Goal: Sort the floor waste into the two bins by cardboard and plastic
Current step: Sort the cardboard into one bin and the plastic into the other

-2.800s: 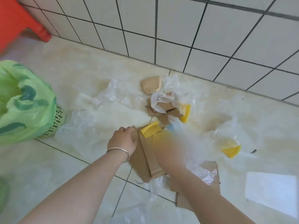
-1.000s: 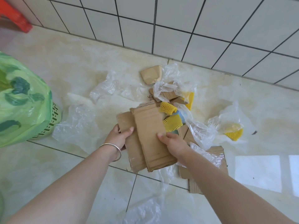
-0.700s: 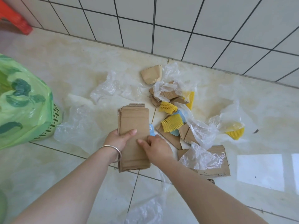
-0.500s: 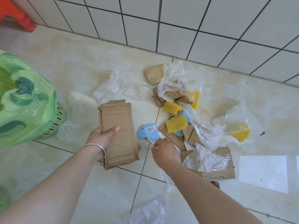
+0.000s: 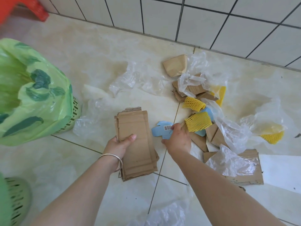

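Observation:
My left hand (image 5: 119, 145) grips a stack of flat brown cardboard pieces (image 5: 138, 154) above the floor. My right hand (image 5: 178, 138) pinches a light blue card with a barcode (image 5: 161, 130) at the edge of the waste pile. The pile holds brown cardboard scraps (image 5: 175, 66), yellow foam nets (image 5: 197, 121) and clear plastic bags (image 5: 231, 132). A green bin lined with a green bag (image 5: 32, 98) stands at the left. A second green bin (image 5: 17, 201) shows at the bottom left corner.
A white tiled wall (image 5: 195, 18) runs along the back. A red plastic stool (image 5: 29, 7) sits at the top left. More clear plastic film (image 5: 140, 80) lies on the floor beside the lined bin, and a large cardboard sheet (image 5: 244, 170) lies at the right.
Both hands lifted cardboard pieces and squared them into one stack. The left hand kept the stack and carried it left; the right hand let go and took hold of the blue card.

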A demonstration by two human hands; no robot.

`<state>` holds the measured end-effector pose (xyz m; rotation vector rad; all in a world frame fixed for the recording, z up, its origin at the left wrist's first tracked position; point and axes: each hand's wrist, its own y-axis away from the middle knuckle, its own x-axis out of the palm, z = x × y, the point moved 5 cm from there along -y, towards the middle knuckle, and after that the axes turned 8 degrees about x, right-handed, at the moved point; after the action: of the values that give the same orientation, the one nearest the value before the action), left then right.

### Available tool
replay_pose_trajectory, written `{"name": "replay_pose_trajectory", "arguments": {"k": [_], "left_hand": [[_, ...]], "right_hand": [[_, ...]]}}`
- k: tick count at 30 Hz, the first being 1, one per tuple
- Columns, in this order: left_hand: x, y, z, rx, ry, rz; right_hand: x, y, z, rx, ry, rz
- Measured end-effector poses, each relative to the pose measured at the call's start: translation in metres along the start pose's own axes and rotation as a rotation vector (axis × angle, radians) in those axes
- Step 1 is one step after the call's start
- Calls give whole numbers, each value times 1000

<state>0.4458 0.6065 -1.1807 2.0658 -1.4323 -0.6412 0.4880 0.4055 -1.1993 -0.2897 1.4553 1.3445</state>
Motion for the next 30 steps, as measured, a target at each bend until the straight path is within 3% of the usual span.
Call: {"name": "replay_pose_trajectory", "arguments": {"k": [9, 12, 16, 18, 21, 30], "left_hand": [[18, -1, -1, 6, -6, 56], [31, 2, -7, 26, -1, 77], [47, 6, -9, 36, -1, 107], [55, 8, -8, 37, 2, 121], [62, 11, -6, 34, -12, 133], [79, 16, 0, 36, -13, 150]], "right_hand": [[-20, 6, -25, 113, -606, 138], [-34, 10, -41, 173, -689, 170], [-53, 13, -72, 181, -510, 259], [-66, 11, -84, 141, -284, 304], [-89, 1, -97, 88, 88, 214], [-76, 4, -97, -16, 185, 134]]}}
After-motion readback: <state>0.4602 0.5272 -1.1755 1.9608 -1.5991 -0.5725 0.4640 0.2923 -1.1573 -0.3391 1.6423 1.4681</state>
